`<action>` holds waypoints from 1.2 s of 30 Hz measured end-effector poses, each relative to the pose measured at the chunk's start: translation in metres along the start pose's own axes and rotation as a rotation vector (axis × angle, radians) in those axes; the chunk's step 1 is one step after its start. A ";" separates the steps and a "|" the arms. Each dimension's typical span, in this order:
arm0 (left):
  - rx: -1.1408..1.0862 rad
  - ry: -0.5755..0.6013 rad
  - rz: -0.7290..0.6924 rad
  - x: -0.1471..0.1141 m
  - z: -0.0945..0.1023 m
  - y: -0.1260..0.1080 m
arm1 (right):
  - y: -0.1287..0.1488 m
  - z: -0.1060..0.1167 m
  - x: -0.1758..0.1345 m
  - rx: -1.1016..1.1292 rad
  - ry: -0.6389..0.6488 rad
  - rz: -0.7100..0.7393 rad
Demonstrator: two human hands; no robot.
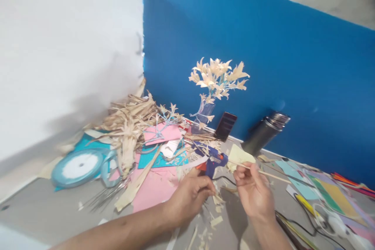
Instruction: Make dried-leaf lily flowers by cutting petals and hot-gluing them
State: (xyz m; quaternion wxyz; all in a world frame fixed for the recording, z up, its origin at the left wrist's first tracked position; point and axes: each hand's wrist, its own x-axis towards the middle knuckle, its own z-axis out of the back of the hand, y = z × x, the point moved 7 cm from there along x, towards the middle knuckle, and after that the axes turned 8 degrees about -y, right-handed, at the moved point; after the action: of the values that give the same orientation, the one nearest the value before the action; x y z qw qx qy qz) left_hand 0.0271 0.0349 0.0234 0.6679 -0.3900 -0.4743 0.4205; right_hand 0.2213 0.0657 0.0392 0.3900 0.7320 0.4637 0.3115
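My right hand (254, 191) pinches a long, thin pale stick (277, 177) between thumb and fingers. Its left end reaches toward the back of a blue glue gun (215, 158) with an orange trigger. Close in front of the gun's handle, my left hand (191, 193) is closed, thumb against curled fingers; what it holds, if anything, is hidden. Behind the right hand lies a pale yellow piece of paper (236, 155). Husk scraps (216, 222) are scattered on the table below the hands.
Dried corn husks (125, 121), a light-blue ribbon spool (96, 166) and wires (107, 195) lie left. Husk flowers (215, 74) stand in a clear vase at the back, near a phone (225, 126) and a dark flask (265, 133). Coloured sheets (332, 191) and cables lie right.
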 end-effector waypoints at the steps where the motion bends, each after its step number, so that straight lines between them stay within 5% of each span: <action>1: -0.018 -0.003 -0.004 0.000 0.000 -0.001 | 0.000 0.000 0.000 0.003 -0.005 -0.010; 15: -0.072 -0.028 0.021 0.000 -0.001 0.002 | -0.006 0.007 0.003 -0.033 -0.018 -0.009; 20: -0.095 -0.017 0.008 -0.001 -0.001 -0.001 | -0.010 0.012 0.004 0.003 -0.069 -0.107; 26: -0.109 -0.032 0.074 0.002 0.005 -0.007 | 0.028 0.021 0.027 0.042 -0.055 -0.059; 29: -0.096 -0.011 0.053 0.003 0.003 -0.011 | 0.031 0.011 0.024 -0.171 0.018 -0.004; 32: -0.131 -0.013 0.037 0.005 0.003 -0.017 | 0.005 -0.010 0.002 -0.363 0.148 -0.092; 36: -0.221 -0.010 0.060 0.007 0.005 -0.026 | -0.008 -0.035 -0.021 -0.500 0.258 0.023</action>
State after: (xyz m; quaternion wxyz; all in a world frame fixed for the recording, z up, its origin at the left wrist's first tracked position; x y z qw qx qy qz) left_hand 0.0285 0.0330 0.0508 0.6056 -0.4732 -0.5091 0.3875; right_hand 0.1810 0.0587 0.0478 0.4925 0.5727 0.4101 0.5112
